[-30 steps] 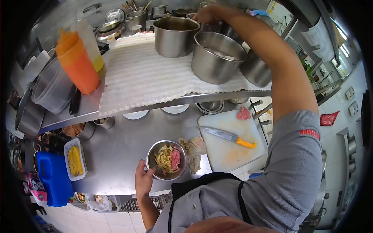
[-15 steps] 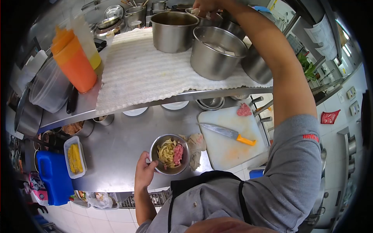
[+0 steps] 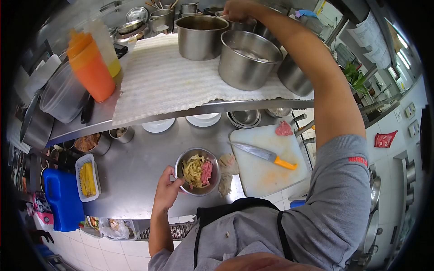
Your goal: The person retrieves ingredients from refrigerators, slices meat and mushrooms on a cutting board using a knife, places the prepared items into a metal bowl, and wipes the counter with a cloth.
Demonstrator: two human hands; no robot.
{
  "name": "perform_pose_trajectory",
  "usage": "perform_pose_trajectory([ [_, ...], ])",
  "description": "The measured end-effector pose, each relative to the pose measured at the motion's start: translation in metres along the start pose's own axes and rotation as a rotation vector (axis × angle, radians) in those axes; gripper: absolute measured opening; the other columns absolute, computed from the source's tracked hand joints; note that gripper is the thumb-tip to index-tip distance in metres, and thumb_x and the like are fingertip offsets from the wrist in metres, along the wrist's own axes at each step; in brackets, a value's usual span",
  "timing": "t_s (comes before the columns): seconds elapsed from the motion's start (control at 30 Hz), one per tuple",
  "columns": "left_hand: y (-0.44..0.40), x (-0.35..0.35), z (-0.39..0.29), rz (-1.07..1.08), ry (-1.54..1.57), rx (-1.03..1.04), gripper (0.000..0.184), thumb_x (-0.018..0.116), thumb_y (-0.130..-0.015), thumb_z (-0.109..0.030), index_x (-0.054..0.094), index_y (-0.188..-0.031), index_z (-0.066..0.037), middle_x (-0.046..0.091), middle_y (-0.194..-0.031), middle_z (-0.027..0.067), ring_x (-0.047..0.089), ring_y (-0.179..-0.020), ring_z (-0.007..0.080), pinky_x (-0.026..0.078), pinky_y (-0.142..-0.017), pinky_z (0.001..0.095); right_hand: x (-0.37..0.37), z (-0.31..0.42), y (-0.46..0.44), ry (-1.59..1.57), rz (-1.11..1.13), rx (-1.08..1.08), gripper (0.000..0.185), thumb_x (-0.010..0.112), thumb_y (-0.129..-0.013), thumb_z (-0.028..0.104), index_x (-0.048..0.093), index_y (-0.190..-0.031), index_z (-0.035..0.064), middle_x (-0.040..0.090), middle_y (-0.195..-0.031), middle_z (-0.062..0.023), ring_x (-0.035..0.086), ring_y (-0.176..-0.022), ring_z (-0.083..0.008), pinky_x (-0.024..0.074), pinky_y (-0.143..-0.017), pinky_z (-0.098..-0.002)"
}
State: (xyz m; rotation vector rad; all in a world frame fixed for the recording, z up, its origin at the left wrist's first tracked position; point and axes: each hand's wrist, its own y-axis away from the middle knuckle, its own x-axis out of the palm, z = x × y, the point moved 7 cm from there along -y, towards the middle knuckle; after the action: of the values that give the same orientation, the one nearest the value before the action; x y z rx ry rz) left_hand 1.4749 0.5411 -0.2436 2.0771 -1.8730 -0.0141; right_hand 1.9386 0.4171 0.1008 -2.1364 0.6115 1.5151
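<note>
My left hand (image 3: 168, 189) grips the rim of a steel bowl (image 3: 179, 161) with thumb and fingers, above the steel counter. Inside the bowl are pale yellow-green strips (image 3: 193, 170) on the left and pink raw meat (image 3: 206, 173) on the right. My right hand (image 3: 242, 11) reaches far over the shelf to a steel pot (image 3: 243, 26) at the back. Its fingers point down at the pot's rim and are partly hidden, so what they hold does not show. A crumpled cloth (image 3: 227, 174) lies beside the bowl.
A white cutting board (image 3: 255, 180) carries a yellow-handled knife (image 3: 257, 152) and a lump of raw meat (image 3: 284, 128). Steel pots (image 3: 246, 67) stand on the towel-covered shelf (image 3: 158, 77), with squeeze bottles (image 3: 92, 70) at left. A white basket (image 3: 95, 180) holds yellow pieces.
My right hand has dipped slightly at the back pot; whitish pieces seen by its fingers before no longer show. My left hand has raised the bowl slightly away from me.
</note>
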Motion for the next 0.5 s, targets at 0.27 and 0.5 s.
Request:
perform_pose_trajectory([
  [0.27,-0.005,-0.002,-0.001,0.057,-0.049,0.071,0.014,0.059,-0.086,0.000,0.049,-0.094,-0.004,0.055,-0.091,0.0054,0.065,-0.074,0.0160,0.058,-0.058,0.0289,-0.031,0.019,0.033,-0.148,0.141,0.210,0.028,0.063,-0.084,0.030,0.074,-0.093,0.0050,0.073,-0.088,-0.0130,0.069,-0.075,-0.0230,0.0544,-0.067,-0.0400],
  [0.5,-0.008,-0.003,-0.016,0.168,0.108,-0.064,0.016,0.061,-0.087,0.000,0.047,-0.093,-0.005,0.050,-0.094,0.0043,0.063,-0.079,0.0159,0.062,-0.060,0.0308,-0.082,0.019,0.056,-0.481,0.061,0.430,0.024,0.068,-0.081,0.020,0.074,-0.103,0.0118,0.074,-0.096,-0.0103,0.070,-0.081,-0.0204,0.0562,-0.072,-0.0373],
])
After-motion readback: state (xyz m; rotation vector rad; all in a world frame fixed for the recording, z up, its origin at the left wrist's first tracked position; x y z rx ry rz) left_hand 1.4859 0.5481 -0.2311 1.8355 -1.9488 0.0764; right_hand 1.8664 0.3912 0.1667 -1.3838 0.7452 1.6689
